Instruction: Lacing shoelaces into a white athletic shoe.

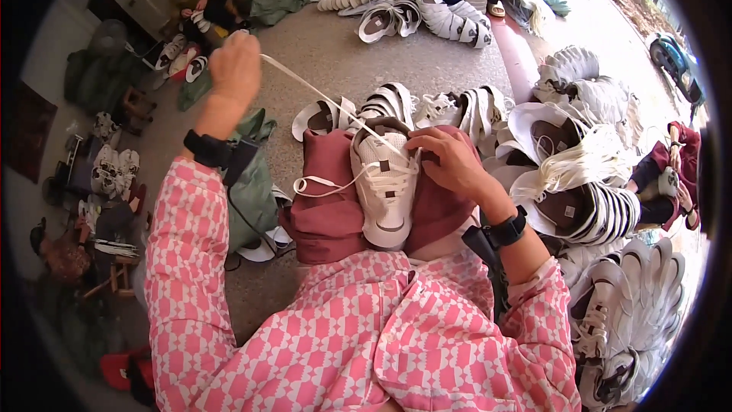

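While a white lace [320, 95] is pulled taut up and away by the left hand [235, 67], grip pinched shut on its end, a white sneaker [385, 183] is kept on the lap over maroon cloth [328, 198]. The sneaker's eyelet area is pressed by the right hand [450, 160], fingers pinching there. Judged risk: the lace could be yanked out of an eyelet or the shoe tipped off the lap if it is pulled too hard; heaped white shoes [595, 183] lie at right.

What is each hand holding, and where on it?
Left hand pulls the white lace by its free end. Right hand grips the white shoe at its eyelets.
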`<state>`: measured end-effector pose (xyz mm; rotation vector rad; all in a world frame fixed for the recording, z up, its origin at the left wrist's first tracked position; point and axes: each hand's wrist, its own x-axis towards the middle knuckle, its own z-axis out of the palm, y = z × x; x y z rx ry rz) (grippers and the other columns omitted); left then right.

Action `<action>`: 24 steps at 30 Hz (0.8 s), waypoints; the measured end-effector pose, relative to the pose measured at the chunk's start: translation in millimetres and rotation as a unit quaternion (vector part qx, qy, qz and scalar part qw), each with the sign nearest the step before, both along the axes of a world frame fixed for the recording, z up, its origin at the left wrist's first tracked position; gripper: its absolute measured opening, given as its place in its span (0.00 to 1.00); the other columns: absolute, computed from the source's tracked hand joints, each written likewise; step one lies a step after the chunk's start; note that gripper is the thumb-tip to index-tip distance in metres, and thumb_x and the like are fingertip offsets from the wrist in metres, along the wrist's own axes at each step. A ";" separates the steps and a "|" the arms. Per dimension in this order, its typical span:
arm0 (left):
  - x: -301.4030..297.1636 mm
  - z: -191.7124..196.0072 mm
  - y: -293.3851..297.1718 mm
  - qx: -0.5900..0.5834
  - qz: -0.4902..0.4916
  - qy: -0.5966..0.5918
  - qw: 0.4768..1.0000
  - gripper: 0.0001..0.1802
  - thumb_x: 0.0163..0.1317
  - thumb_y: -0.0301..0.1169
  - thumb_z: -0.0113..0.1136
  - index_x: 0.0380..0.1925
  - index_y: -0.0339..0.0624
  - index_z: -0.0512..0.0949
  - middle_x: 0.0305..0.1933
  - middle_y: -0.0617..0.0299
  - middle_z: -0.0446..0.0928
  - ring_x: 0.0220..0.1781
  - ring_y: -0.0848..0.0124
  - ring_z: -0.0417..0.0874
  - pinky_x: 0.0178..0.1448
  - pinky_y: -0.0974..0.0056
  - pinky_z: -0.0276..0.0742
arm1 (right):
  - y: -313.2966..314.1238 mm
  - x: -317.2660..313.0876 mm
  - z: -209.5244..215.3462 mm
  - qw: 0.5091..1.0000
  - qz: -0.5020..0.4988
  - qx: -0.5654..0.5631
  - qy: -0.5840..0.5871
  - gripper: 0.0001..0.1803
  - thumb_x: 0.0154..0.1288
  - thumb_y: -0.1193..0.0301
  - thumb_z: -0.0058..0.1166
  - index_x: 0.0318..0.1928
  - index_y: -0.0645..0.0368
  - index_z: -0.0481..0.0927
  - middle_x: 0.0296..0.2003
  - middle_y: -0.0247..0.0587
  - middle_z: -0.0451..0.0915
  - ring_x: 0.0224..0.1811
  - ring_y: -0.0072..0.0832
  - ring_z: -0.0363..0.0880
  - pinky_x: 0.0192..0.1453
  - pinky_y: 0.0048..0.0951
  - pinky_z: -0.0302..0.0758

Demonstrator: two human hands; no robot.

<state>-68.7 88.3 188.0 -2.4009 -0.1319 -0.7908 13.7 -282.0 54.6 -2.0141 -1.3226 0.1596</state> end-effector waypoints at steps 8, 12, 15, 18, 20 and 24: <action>-43.8 -48.1 -58.0 -0.278 -0.077 0.095 0.953 0.09 0.56 0.29 0.59 0.37 0.45 0.76 0.38 0.55 0.74 0.41 0.51 0.78 0.45 0.51 0.75 | -4.9 -9.6 -22.1 0.981 -0.097 0.163 -0.030 0.13 0.57 0.77 0.50 0.44 0.59 0.78 0.44 0.46 0.78 0.47 0.45 0.77 0.50 0.42 0.73; -41.4 -85.2 -100.7 -0.355 -0.279 0.108 0.886 0.10 0.55 0.28 0.62 0.39 0.42 0.78 0.38 0.55 0.75 0.42 0.55 0.78 0.46 0.57 0.74 | -3.1 -30.8 -10.6 0.995 -0.087 0.049 -0.005 0.10 0.58 0.75 0.51 0.41 0.62 0.78 0.36 0.48 0.79 0.38 0.46 0.79 0.40 0.39 0.76; -19.0 -111.6 -134.7 -0.386 -0.360 0.109 0.842 0.09 0.54 0.29 0.62 0.37 0.42 0.78 0.38 0.56 0.75 0.45 0.56 0.77 0.49 0.56 0.73 | 6.8 -32.4 -17.5 0.989 -0.092 -0.049 -0.104 0.08 0.60 0.72 0.52 0.39 0.61 0.77 0.34 0.47 0.78 0.37 0.44 0.80 0.39 0.40 0.76; -3.0 -126.4 -154.1 -0.403 -0.399 0.143 0.811 0.09 0.54 0.31 0.62 0.36 0.44 0.78 0.38 0.57 0.75 0.46 0.57 0.76 0.52 0.56 0.70 | 10.6 -35.8 -26.4 0.972 -0.091 -0.098 -0.194 0.06 0.59 0.73 0.49 0.36 0.60 0.75 0.30 0.47 0.77 0.32 0.46 0.79 0.37 0.42 0.76; 4.1 -130.9 -153.8 -0.381 -0.391 0.173 0.820 0.10 0.54 0.34 0.62 0.34 0.44 0.77 0.37 0.58 0.73 0.45 0.57 0.74 0.51 0.56 0.69 | 13.3 -42.1 -25.5 0.973 -0.130 -0.064 -0.179 0.04 0.61 0.75 0.47 0.35 0.61 0.74 0.30 0.48 0.78 0.31 0.45 0.80 0.34 0.42 0.76; 10.1 -133.5 -152.5 -0.397 -0.379 0.179 0.817 0.10 0.55 0.37 0.62 0.31 0.44 0.76 0.36 0.57 0.71 0.45 0.57 0.73 0.51 0.56 0.69 | 1.1 -30.0 -37.7 0.987 -0.129 0.039 -0.089 0.05 0.66 0.76 0.43 0.36 0.61 0.73 0.27 0.41 0.76 0.24 0.32 0.79 0.24 0.31 0.72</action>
